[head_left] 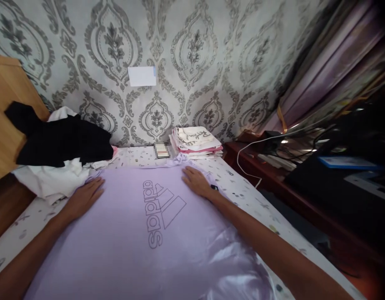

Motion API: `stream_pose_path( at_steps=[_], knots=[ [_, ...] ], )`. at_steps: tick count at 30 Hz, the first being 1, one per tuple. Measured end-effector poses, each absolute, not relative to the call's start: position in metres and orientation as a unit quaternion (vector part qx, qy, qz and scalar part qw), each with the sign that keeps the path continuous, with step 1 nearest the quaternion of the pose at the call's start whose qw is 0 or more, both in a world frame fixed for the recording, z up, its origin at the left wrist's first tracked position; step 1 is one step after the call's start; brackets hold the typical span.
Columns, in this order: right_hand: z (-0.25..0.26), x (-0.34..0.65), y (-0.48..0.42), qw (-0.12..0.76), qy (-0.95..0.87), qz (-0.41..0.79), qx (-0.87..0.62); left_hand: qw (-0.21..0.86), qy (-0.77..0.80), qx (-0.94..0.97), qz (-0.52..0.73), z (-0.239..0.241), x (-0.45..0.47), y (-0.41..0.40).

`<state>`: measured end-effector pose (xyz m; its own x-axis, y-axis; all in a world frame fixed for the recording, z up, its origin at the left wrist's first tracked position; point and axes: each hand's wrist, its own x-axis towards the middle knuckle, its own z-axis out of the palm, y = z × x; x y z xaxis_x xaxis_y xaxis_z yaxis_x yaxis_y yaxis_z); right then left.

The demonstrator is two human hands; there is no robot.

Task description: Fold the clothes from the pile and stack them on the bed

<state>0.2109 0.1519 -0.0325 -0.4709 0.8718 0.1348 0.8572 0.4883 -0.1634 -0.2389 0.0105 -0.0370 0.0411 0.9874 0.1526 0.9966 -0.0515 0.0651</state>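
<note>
A lilac T-shirt (123, 216) with an outlined adidas logo lies spread out before me, the lettering running sideways. My left hand (85, 196) rests flat on its left edge, fingers stretched toward the wall. On the far right part of the shirt lies my right hand (195, 180), palm down with fingers apart, pointing up and left. Neither hand grips the fabric. Between the hands the cloth looks mostly smooth. Toward the lower right it is wrinkled and shiny. A small dark patch shows at the shirt's edge beside my right wrist.
A stack of folded clothes (197, 141) sits by the wall. Left of it is a small blurred item (161, 151). A black garment (66, 139) tops a white cloth heap (50, 179) near a wooden board (14, 112). A white cable (242, 152) loops over a dark red ledge (239, 162).
</note>
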Motion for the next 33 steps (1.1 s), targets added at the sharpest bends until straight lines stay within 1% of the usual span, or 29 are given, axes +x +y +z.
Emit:
stream_pose_path(
  at_steps=[4, 8, 11, 13, 15, 18, 22, 26, 33],
  knots=[
    [-0.026, 0.223, 0.182, 0.105, -0.838, 0.003, -0.536, 0.036, -0.691, -0.715, -0.102, -0.04, -0.239, 0.012],
    [-0.019, 0.204, 0.196, 0.128, -0.835, -0.025, -0.535, 0.039, -0.721, -0.686, -0.095, -0.024, -0.225, 0.01],
    [-0.011, 0.184, 0.207, 0.101, -0.838, -0.051, -0.534, 0.062, -0.756, -0.65, -0.042, -0.004, -0.214, 0.018],
    [-0.005, 0.173, 0.215, 0.07, -0.837, -0.04, -0.542, 0.086, -0.762, -0.642, 0.009, 0.008, -0.207, 0.028],
    [-0.001, 0.168, 0.221, 0.062, -0.829, -0.022, -0.555, 0.108, -0.756, -0.644, 0.047, 0.015, -0.203, 0.039],
    [0.0, 0.169, 0.227, 0.09, -0.811, -0.012, -0.577, 0.119, -0.75, -0.649, 0.059, 0.02, -0.201, 0.05],
    [-0.001, 0.177, 0.23, 0.148, -0.789, -0.001, -0.597, 0.115, -0.755, -0.645, 0.039, 0.022, -0.203, 0.054],
    [-0.001, 0.182, 0.23, 0.188, -0.786, 0.019, -0.589, 0.131, -0.76, -0.636, 0.033, 0.023, -0.203, 0.052],
    [-0.001, 0.182, 0.227, 0.262, -0.785, 0.052, -0.56, 0.127, -0.777, -0.613, 0.067, 0.028, -0.205, 0.06]
  ],
)
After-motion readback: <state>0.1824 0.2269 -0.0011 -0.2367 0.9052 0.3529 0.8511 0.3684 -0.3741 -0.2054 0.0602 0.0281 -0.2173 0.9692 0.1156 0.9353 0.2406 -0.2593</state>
